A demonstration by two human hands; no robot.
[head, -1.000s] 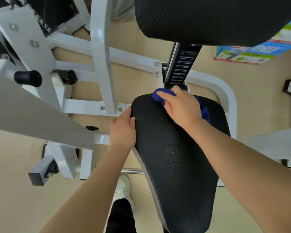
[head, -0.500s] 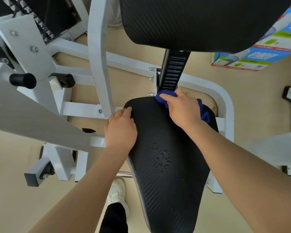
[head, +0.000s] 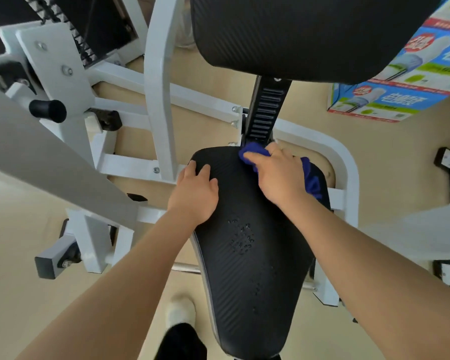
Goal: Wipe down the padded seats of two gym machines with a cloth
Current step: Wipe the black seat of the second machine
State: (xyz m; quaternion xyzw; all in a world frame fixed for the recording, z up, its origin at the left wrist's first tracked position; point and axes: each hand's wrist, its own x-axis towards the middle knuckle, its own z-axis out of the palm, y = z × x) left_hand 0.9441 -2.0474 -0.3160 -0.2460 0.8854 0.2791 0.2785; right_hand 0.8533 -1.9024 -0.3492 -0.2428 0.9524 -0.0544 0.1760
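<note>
- Beige flooring (head: 37, 294) is lying under a white-framed machine.
- Droplets (head: 240, 240) are sitting mid-seat (head: 252, 294); later strokes should be coming back through them.
- Left hand (head: 194, 196) is pressing flat, fingers extended, steadying the seat's edge.
- Right hand (head: 279, 175) is clutching the blue cloth (head: 253, 150) at the seat's far end; keeping firm pressure seems wise.

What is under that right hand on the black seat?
A blue cloth lies under the right hand, pressed onto the black seat. Its edges stick out past the fingertips and at the hand's right; the middle part is covered.
</note>
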